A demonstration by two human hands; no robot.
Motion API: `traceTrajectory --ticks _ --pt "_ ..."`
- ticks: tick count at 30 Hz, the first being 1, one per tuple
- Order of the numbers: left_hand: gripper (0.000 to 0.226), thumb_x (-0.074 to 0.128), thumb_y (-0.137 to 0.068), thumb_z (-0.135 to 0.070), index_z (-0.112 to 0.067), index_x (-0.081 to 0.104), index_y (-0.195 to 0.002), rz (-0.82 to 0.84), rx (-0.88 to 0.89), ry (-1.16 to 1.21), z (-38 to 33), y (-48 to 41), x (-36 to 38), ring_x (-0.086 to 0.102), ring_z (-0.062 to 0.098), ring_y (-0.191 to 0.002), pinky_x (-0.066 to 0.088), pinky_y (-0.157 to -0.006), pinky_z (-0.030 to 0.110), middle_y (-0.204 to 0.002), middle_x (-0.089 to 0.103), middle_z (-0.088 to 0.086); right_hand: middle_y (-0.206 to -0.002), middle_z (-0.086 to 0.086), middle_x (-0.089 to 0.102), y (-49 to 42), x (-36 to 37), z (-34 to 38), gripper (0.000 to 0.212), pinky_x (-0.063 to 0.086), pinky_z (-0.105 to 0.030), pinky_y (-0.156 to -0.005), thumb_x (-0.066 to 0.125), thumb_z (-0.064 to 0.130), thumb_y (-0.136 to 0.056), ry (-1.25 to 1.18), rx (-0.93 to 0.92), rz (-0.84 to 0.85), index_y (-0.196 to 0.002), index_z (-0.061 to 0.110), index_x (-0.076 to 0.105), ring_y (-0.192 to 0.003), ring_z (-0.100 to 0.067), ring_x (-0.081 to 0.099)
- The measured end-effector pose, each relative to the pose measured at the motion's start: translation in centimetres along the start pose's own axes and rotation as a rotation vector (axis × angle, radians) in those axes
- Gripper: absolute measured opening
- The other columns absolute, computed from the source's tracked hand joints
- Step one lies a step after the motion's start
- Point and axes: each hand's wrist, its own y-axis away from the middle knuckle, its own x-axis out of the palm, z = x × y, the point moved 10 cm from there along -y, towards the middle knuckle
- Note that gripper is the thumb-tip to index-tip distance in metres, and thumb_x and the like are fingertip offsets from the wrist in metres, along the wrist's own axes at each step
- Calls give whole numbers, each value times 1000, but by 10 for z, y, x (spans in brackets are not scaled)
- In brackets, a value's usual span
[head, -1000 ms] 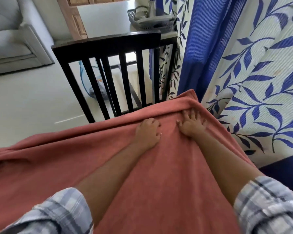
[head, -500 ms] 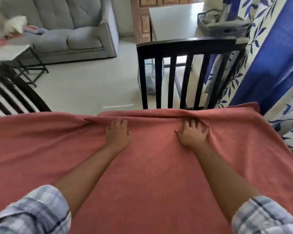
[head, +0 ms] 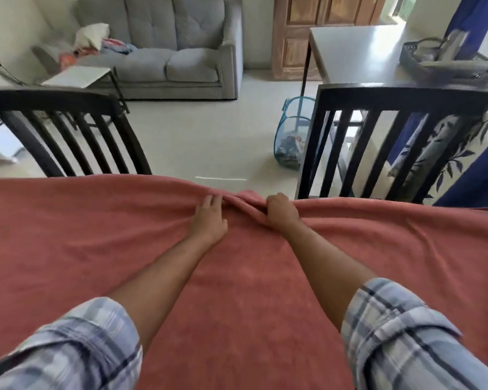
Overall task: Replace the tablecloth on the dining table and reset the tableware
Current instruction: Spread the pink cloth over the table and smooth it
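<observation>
Grey sofa (head: 166,52) is standing at the far wall, with a clothes heap (head: 96,43) lying on its left end. White side table (head: 76,76) is sitting just in front of that end. Two dark slatted chairs are standing nearer: left chair (head: 48,99), right chair (head: 400,98). Blue mesh hamper (head: 290,130) is resting on the floor (head: 203,136) just left of the right chair. White counter (head: 358,52) is carrying a grey basket (head: 445,63), wooden door (head: 321,32) behind. Blue curtain (head: 485,170) is hanging far right.

A plaid shirt in pale blue, white and grey, crossed by darker navy lines. The left sleeve (head: 76,344), lower left of the frame, and the right sleeve (head: 406,333), lower right, end in thick rolled cuffs; forearms bare.
</observation>
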Motion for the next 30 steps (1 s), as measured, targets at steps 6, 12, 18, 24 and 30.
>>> traceTrajectory --ticks 6,12,18,24,30 --pt "95 61 -84 -14 -26 -3 -153 122 -27 74 18 -10 1 63 36 -100 51 -87 37 -112 64 24 -119 -22 58 -8 -62 -41 29 44 -38 -92 45 9 -90 -456 412 -291 -117 0 50 -114 -38 54" --pt "91 63 -84 -28 -21 4 -153 99 56 115 26 10 10 34 31 -137 31 -112 37 -151 34 15 -158 -9 9 0 -95 -7 76 36 -31 -108 47 -6 -82 -516 109 -381 -148 22 22 -143 -22 18" --pt "68 45 -94 -43 -29 13 -152 275 47 -75 18 87 54 6 24 -148 14 -117 51 -161 6 2 -160 -2 8 104 40 46 64 24 -53 -112 51 33 -90 3 -47 -40 -148 24 25 -145 -23 17" --pt "65 43 -95 -47 -28 17 -151 257 0 -104 49 137 33 7 22 -148 12 -117 52 -161 9 0 -156 -6 21 164 42 6 56 18 -51 -115 44 40 -95 5 88 -33 -146 21 30 -142 -25 25" --pt "69 35 -94 -57 -31 7 -152 276 188 -87 30 248 37 1 22 -148 8 -117 53 -161 2 -1 -146 -11 38 258 45 14 58 35 -51 -100 46 47 -90 -95 201 -184 -139 18 40 -129 -32 44"
